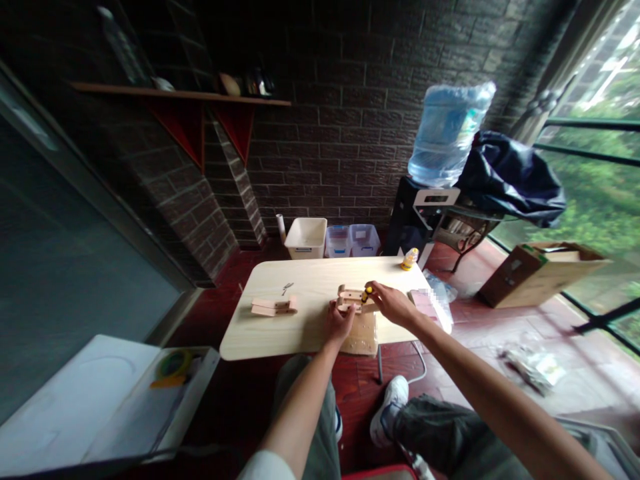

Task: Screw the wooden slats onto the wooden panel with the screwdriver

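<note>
At the far left, a white box [103, 400] is lying with its lid raised, running out of view at the lower edge, and a green-and-yellow roll [173, 365] is resting inside it. Above, a shelf [180, 94] is carrying a clear bottle [123, 47] and small objects that the shadow is making hard to identify.

On the pale desk [310, 280], a pinkish wooden piece [273, 307] is lying near the left end, with a few thin dark bits [287, 289] sitting just beyond it. Behind the desk, a cream bin [306, 237] is showing a small dark mark, too tiny to read.

Right of the desk's middle, the left hand [340, 323] is gripping the near side of a wooden assembly [351, 297], thumb and fingers closing around its edge and partly hiding it. A brown sheet [361, 337] is hanging over the near edge below. The right hand [393, 301] is pinching a yellow-and-black tool [367, 293] between thumb and fingers, holding it upright over the assembly; its tip is too small to make out.

Farther right, a yellow-based bottle [409, 259] is standing near the far edge, and a pink sheet [424, 305] is lying partly masked by pixel blocks. Behind, a blue water jug [445, 137] is bearing a greenish label, too blurred to read.
</note>
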The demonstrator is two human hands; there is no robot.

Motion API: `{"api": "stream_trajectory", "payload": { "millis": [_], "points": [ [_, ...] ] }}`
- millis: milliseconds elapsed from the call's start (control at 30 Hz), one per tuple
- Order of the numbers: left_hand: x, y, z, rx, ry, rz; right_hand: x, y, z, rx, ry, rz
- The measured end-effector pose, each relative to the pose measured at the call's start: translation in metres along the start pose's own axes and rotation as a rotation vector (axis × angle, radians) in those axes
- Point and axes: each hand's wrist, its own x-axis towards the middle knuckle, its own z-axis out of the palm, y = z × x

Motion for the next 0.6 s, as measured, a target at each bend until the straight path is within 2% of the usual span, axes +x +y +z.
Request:
{"api": "stream_trajectory", "payload": {
  "millis": [400,600],
  "points": [
    [-0.0010,0.0007,0.0031,-0.019,0.016,0.012,-0.0010,-0.0039,0.0001,-0.016,-0.035,-0.023],
    [-0.0002,-0.0049,0.0053,0.012,0.012,-0.020,-0.0020,0.0049,0.0029,0.024,0.004,-0.016]
  ]
}}
